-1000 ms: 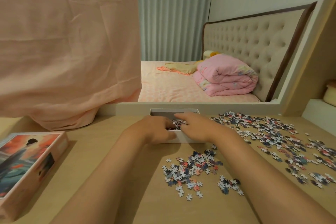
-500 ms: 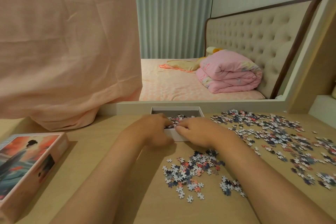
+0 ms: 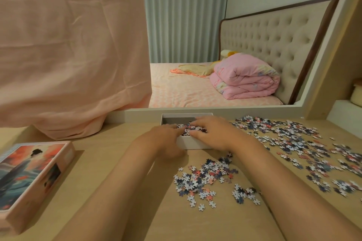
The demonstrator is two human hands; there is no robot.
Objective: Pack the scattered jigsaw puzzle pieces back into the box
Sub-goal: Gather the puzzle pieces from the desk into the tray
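Note:
A small white box (image 3: 176,117) stands at the desk's far edge with jigsaw pieces (image 3: 187,129) inside. Both my hands are over it. My left hand (image 3: 163,138) reaches in from the left, fingertips touching the pieces in the box. My right hand (image 3: 212,131) lies across the box's right half, fingers spread flat on the pieces. A loose pile of pieces (image 3: 204,178) lies on the desk between my forearms. A wide scatter of pieces (image 3: 293,139) covers the desk to the right.
The box lid (image 3: 29,178), printed with a figure, lies at the left near edge. A pink cloth (image 3: 68,55) hangs down onto the desk at the back left. A mirror behind the box shows a bed. A raised white shelf (image 3: 344,111) stands at the far right.
My right hand has slid farther over the box and its fingers have spread out flat. My left hand has stayed at the box's left side.

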